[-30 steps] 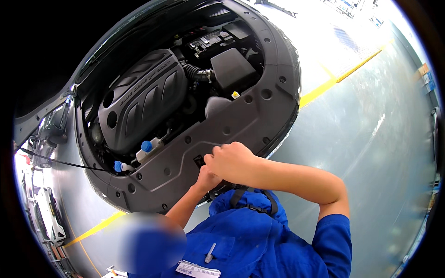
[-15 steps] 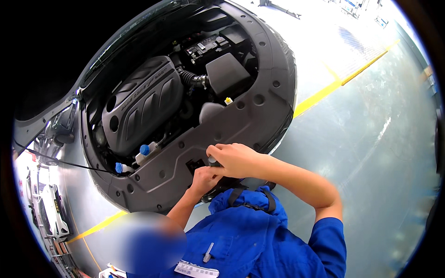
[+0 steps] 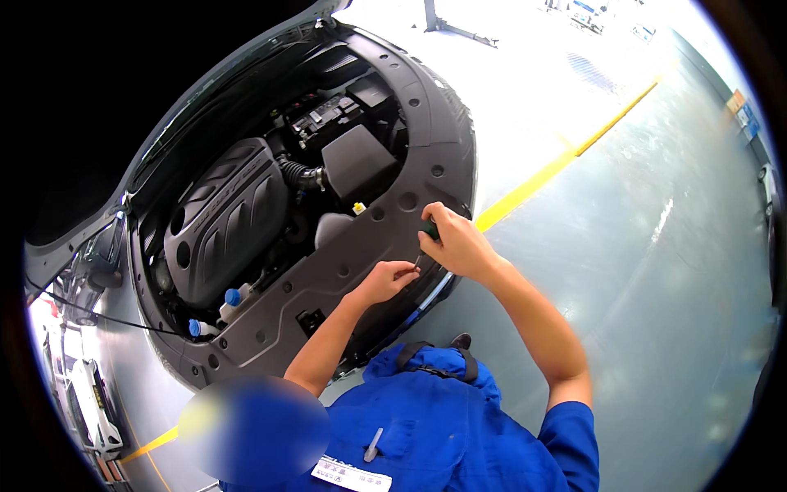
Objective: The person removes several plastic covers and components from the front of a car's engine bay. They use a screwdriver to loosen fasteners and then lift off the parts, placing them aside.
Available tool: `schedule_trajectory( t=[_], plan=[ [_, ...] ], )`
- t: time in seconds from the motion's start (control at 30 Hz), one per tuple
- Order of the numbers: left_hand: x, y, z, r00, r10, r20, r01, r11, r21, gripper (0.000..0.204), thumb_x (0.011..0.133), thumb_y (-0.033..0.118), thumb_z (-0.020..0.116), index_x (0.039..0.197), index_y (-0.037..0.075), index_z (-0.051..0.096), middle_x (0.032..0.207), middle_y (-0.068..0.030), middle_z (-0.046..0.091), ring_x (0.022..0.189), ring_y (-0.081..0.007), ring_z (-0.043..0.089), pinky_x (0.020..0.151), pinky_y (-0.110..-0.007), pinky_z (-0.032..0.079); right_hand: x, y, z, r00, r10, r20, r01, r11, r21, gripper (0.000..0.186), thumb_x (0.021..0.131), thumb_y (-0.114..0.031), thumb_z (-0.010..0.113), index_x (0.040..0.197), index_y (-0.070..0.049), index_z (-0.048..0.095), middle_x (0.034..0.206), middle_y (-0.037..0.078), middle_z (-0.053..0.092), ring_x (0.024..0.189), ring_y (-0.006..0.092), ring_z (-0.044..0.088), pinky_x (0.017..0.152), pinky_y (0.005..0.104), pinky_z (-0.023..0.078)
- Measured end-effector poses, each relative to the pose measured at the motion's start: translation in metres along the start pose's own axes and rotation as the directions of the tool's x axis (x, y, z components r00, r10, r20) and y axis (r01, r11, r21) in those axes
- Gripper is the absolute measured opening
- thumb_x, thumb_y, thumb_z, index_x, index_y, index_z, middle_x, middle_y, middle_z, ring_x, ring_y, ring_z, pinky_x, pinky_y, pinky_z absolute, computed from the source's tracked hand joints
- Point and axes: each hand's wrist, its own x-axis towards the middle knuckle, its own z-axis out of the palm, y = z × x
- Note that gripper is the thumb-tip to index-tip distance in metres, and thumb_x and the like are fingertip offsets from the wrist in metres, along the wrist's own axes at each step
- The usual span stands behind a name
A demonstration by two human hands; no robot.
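Observation:
My right hand (image 3: 453, 240) grips a green-handled screwdriver (image 3: 431, 229) held slanting over the outer edge of the black plastic front trim panel (image 3: 355, 252). My left hand (image 3: 387, 280) is pinched at the lower end of the thin shaft, low over the same panel edge; exactly what its fingertips touch is small. A dark latch opening (image 3: 311, 321) sits in the panel left of and below my left hand. Behind it lie the engine cover (image 3: 221, 221), the air box (image 3: 357, 164) and blue-capped reservoirs (image 3: 234, 297).
The raised hood (image 3: 74, 234) hangs at the left, near other parked cars (image 3: 94, 406). A yellow floor line (image 3: 529, 189) runs past the car on the right. A lift leg (image 3: 459, 33) stands at the far back. My blue workwear (image 3: 426, 418) fills the bottom.
Both hands have moved up and rightward along the panel, with the right hand higher than the left; the green handle now shows. The view has shifted, moving the engine bay left.

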Motion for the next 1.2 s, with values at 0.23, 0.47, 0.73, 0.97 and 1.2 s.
schedule_trajectory(
  t=[0.23, 0.47, 0.73, 0.97, 1.2],
  plan=[
    [0.002, -0.013, 0.011, 0.998, -0.041, -0.051, 0.042, 0.999, 0.004, 0.021, 0.1, 0.013, 0.071, 0.113, -0.002, 0.076, 0.093, -0.0106, 0.079, 0.079, -0.0102, 0.068, 0.074, -0.028, 0.054, -0.006, 0.015, 0.0, 0.999, -0.019, 0.043, 0.021, 0.999, -0.042, 0.031, 0.095, -0.019, 0.068, 0.116, -0.002, 0.052, 0.102, 0.024, 0.067, 0.089, 0.0446, 0.067, 0.078, 0.0478, 0.055],
    [-0.008, -0.007, 0.019, 0.985, -0.055, -0.162, 0.064, 0.997, 0.053, 0.02, 0.097, 0.013, 0.074, 0.111, -0.001, 0.076, 0.088, -0.0125, 0.077, 0.074, -0.0101, 0.066, 0.071, -0.029, 0.053, -0.003, 0.005, -0.003, 0.98, -0.145, 0.133, 0.159, 0.982, -0.1, 0.029, 0.093, -0.019, 0.068, 0.113, -0.003, 0.054, 0.101, 0.021, 0.066, 0.084, 0.043, 0.068, 0.073, 0.0483, 0.056],
    [-0.029, -0.008, 0.038, 0.916, 0.208, -0.343, -0.08, 0.933, 0.351, 0.023, 0.087, 0.011, 0.078, 0.107, 0.0, 0.074, 0.107, -0.0164, 0.073, 0.097, -0.0329, 0.068, 0.087, -0.042, 0.053, -0.005, -0.028, -0.001, 0.894, -0.321, 0.314, 0.418, 0.85, -0.321, 0.027, 0.093, -0.032, 0.07, 0.102, -0.007, 0.064, 0.088, 0.013, 0.07, 0.08, 0.0303, 0.075, 0.065, 0.0405, 0.059],
    [-0.027, -0.006, 0.073, 0.778, 0.333, -0.532, -0.044, 0.875, 0.483, 0.039, 0.08, 0.016, 0.079, 0.117, 0.004, 0.072, 0.12, -0.0165, 0.068, 0.113, -0.0397, 0.06, 0.093, -0.052, 0.047, 0.003, -0.049, -0.007, 0.776, -0.344, 0.529, 0.555, 0.77, -0.313, 0.035, 0.079, -0.022, 0.083, 0.108, -0.008, 0.068, 0.1, 0.012, 0.071, 0.094, 0.0298, 0.074, 0.07, 0.0379, 0.06],
    [-0.02, -0.019, 0.081, 0.774, 0.214, -0.596, -0.013, 0.947, 0.322, 0.04, 0.082, 0.011, 0.075, 0.121, 0.006, 0.07, 0.124, -0.0153, 0.068, 0.118, -0.0374, 0.06, 0.093, -0.049, 0.048, 0.024, -0.06, -0.011, 0.702, -0.044, 0.711, 0.422, 0.83, -0.365, 0.037, 0.078, -0.02, 0.081, 0.113, -0.011, 0.071, 0.111, 0.012, 0.07, 0.105, 0.0279, 0.072, 0.079, 0.0378, 0.06]
  ],
)
